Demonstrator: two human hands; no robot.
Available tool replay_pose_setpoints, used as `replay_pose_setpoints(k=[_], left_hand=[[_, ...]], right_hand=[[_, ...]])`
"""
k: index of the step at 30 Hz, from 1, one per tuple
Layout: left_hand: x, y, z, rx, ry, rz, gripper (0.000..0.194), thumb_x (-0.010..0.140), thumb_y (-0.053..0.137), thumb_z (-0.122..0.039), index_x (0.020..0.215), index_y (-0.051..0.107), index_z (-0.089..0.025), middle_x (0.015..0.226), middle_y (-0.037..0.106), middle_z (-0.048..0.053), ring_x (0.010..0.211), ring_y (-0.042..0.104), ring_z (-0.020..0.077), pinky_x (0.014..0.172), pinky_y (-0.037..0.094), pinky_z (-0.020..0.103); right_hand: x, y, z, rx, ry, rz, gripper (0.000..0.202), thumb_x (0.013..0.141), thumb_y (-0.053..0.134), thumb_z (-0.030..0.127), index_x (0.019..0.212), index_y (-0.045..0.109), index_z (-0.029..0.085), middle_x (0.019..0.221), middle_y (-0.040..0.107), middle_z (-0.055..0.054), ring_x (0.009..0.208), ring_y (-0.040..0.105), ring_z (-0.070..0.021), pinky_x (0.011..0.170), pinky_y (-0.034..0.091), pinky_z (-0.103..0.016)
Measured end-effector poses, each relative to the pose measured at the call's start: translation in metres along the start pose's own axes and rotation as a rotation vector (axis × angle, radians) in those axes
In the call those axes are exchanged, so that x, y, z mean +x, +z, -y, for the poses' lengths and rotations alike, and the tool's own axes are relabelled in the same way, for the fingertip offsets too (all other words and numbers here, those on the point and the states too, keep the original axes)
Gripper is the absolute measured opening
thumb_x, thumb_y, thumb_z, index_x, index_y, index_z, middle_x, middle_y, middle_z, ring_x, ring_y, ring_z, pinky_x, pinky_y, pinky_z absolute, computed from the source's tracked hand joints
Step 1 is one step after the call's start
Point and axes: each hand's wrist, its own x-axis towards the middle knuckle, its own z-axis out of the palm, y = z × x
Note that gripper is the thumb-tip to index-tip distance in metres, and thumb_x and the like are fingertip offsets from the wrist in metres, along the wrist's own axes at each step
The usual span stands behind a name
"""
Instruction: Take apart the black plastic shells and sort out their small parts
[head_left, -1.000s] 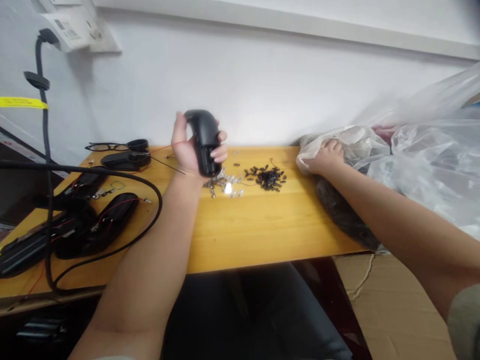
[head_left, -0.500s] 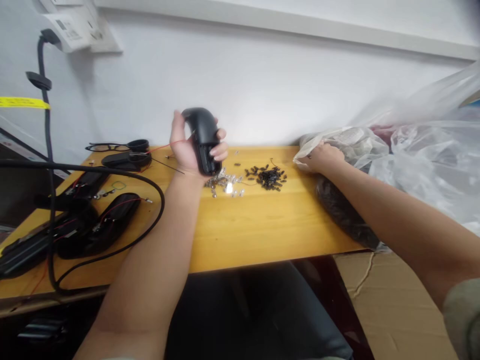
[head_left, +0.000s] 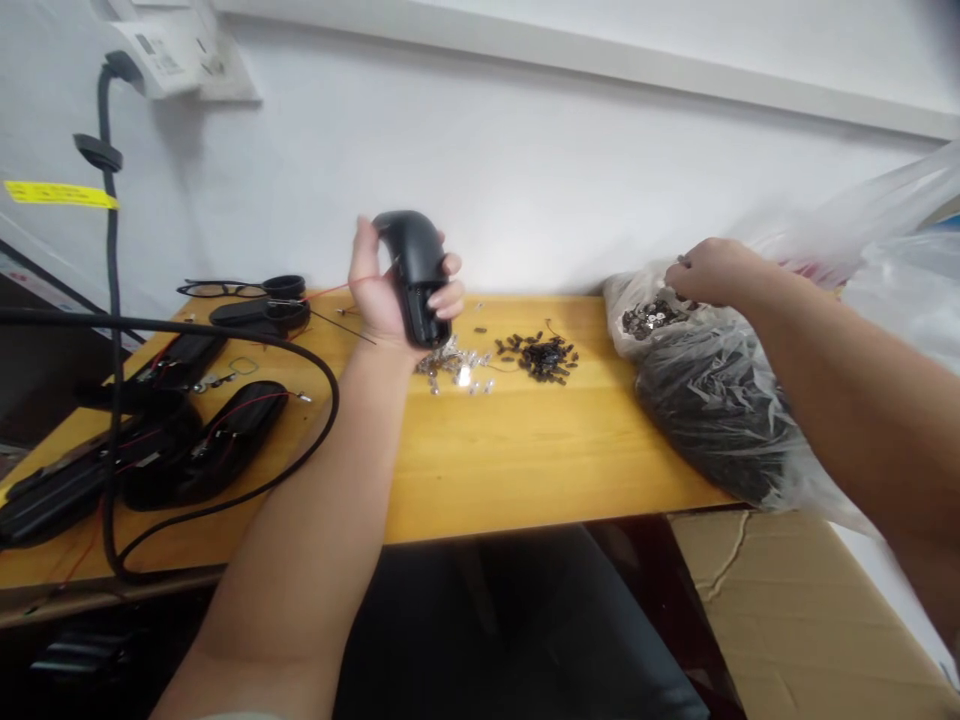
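Observation:
My left hand (head_left: 382,300) is wrapped round a black curved plastic housing (head_left: 414,258), held upright above the table, its open lower end facing me. My right hand (head_left: 712,272) is over the mouth of a clear plastic bag (head_left: 622,300) of small metal parts (head_left: 654,318). Its fingers are pinched together around a small dark piece that I cannot make out. Below that bag lies another plastic bag (head_left: 712,415) full of dark pieces. Between my hands are a pile of small shiny parts (head_left: 457,365) and a pile of small black parts (head_left: 547,358).
More black housings (head_left: 240,430) with red wires lie on the left of the wooden table (head_left: 525,480), near glasses (head_left: 225,289). A black cable (head_left: 112,400) loops over them from a wall plug (head_left: 161,60). Cardboard (head_left: 810,600) lies below on the right.
My right hand has lifted up and to the right, out of the bag's mouth, uncovering the metal parts and the dark bag below. My left hand still holds the housing.

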Motion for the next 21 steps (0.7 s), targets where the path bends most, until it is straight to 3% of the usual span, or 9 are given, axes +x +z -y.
replay_pose_setpoints(k=[6,9,13,16,19,21], left_hand=[[0.002,-0.004,0.001,-0.01,-0.014,0.039,0.077,0.082,0.046,-0.093,0.098,0.072,-0.022,0.069,0.067,0.008,0.039,0.045,0.0131,0.038,0.026,0.03],[0.003,-0.004,0.003,-0.024,-0.02,0.059,0.076,0.082,0.047,-0.093,0.095,0.071,-0.022,0.069,0.067,0.008,0.039,0.045,0.0119,0.038,0.023,0.029],[0.004,-0.004,0.005,-0.017,-0.037,0.067,0.077,0.081,0.047,-0.094,0.093,0.071,-0.021,0.069,0.067,0.008,0.038,0.042,0.0108,0.038,0.021,0.029],[0.003,-0.002,0.004,-0.002,-0.059,0.021,0.078,0.082,0.044,-0.095,0.093,0.072,-0.022,0.067,0.066,0.007,0.038,0.04,0.0113,0.039,0.021,0.03],[0.001,0.002,0.003,-0.014,-0.075,-0.023,0.081,0.084,0.036,-0.095,0.091,0.072,-0.023,0.068,0.066,0.008,0.039,0.039,0.0123,0.039,0.022,0.03],[-0.001,0.004,0.002,-0.037,-0.081,-0.008,0.082,0.085,0.034,-0.094,0.093,0.073,-0.023,0.069,0.067,0.009,0.04,0.04,0.0129,0.039,0.023,0.03]], right_hand=[[-0.032,-0.028,0.002,0.07,0.06,0.061,0.037,0.105,0.051,0.017,0.114,0.077,-0.007,0.103,0.074,-0.033,0.091,0.068,-0.0271,0.078,0.042,-0.043],[-0.063,-0.038,0.023,0.173,-0.042,0.052,0.036,0.107,0.048,0.022,0.102,0.078,0.001,0.088,0.074,-0.025,0.075,0.063,-0.0217,0.072,0.043,-0.041],[-0.104,-0.032,0.093,0.365,-0.383,0.103,0.033,0.107,0.05,0.03,0.092,0.076,0.015,0.084,0.075,-0.01,0.069,0.062,-0.0159,0.069,0.049,-0.032],[-0.124,-0.012,0.164,0.437,-0.741,0.071,0.035,0.104,0.045,0.026,0.088,0.074,0.014,0.08,0.074,-0.012,0.065,0.063,-0.0195,0.066,0.05,-0.034],[-0.132,0.01,0.221,0.457,-0.836,-0.003,0.034,0.104,0.048,0.034,0.103,0.075,0.014,0.097,0.078,-0.015,0.081,0.07,-0.0268,0.073,0.052,-0.038],[-0.135,0.02,0.243,0.468,-0.869,-0.041,0.036,0.105,0.049,0.039,0.119,0.073,0.015,0.112,0.078,-0.016,0.093,0.072,-0.0303,0.078,0.054,-0.039]])
